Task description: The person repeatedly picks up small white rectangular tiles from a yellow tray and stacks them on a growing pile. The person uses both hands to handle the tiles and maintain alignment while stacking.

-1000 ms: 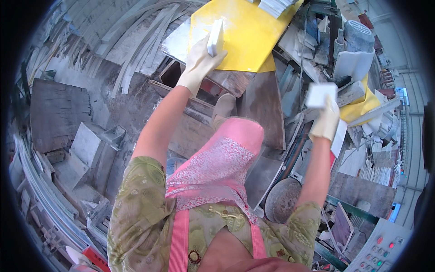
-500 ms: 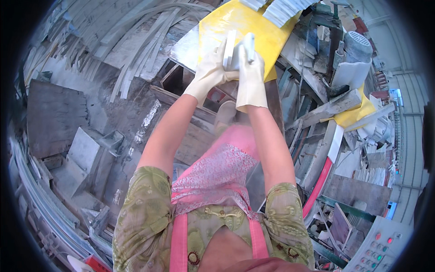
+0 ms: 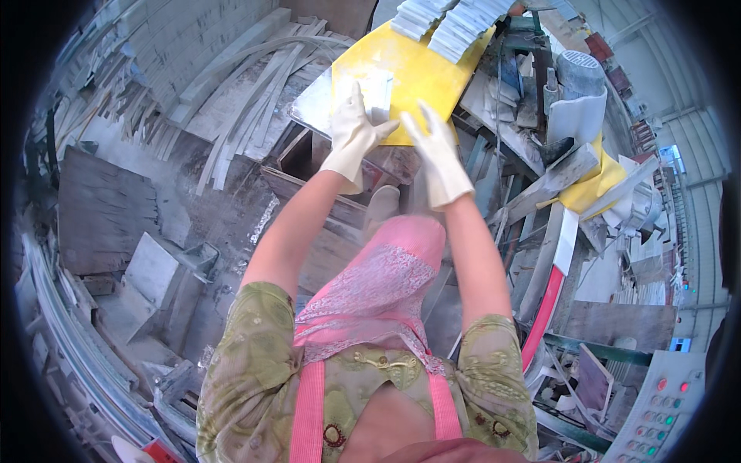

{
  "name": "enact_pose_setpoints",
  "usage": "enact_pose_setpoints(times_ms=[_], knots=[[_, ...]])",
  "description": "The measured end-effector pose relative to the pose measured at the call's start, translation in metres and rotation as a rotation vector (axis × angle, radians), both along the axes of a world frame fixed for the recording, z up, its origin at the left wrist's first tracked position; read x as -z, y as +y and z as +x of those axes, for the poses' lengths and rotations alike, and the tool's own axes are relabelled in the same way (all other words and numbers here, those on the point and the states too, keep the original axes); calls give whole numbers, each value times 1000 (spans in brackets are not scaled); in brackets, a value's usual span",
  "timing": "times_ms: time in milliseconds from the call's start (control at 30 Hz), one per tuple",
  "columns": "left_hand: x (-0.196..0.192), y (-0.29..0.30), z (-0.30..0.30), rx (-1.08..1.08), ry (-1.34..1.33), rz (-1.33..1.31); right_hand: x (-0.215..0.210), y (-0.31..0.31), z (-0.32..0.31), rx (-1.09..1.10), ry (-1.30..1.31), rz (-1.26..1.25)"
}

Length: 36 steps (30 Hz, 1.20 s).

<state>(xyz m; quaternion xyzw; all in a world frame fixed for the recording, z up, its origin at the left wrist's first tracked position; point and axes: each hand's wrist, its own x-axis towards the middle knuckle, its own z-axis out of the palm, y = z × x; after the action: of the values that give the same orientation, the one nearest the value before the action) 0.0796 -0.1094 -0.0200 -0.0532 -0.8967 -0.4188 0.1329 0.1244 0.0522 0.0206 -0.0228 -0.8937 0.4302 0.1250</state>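
On the yellow board (image 3: 421, 85) ahead of you, a pale stone tile (image 3: 377, 91) lies flat near the board's left part, just past your fingertips. Its long axis seems to run away from you, toward the stacks of cut tiles (image 3: 451, 19) at the board's far end; glare makes the edges hard to read.

Your left hand (image 3: 353, 135) is the nearer one: its gloved fingers are spread and reach onto or right up to the tile's near edge. I cannot tell if they press on it. Your right hand (image 3: 438, 150) sits just to the right of the tile, fingers splayed, palm down over the board, apart from the tile. Neither hand pinches anything.

Both hands wear whitish gloves, wrists close together, forearms coming up from below over your pink apron (image 3: 386, 270).

Around: grey stone offcuts (image 3: 231, 116) to the left, a motor housing (image 3: 579, 73) to the right, a control panel with buttons (image 3: 656, 401) at lower right.
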Motion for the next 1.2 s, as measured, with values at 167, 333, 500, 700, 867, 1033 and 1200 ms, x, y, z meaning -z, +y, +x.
enact_pose_setpoints(times_ms=[167,333,500,700,867,1033,1200], knots=[[-8,30,18,-287,-43,147,-8,127,85,137,26,-268],[-14,49,21,-477,-8,130,13,242,248,566,26,-193],[-26,51,19,-439,-105,210,40,295,391,936,86,-252],[-12,27,5,-354,-204,110,39,271,453,1115,163,-431],[20,0,-21,-142,-114,131,35,274,442,1068,255,-249],[12,2,-13,-112,-96,63,60,324,421,1074,155,92],[-3,18,9,-108,-3,292,73,327,397,1032,99,275]])
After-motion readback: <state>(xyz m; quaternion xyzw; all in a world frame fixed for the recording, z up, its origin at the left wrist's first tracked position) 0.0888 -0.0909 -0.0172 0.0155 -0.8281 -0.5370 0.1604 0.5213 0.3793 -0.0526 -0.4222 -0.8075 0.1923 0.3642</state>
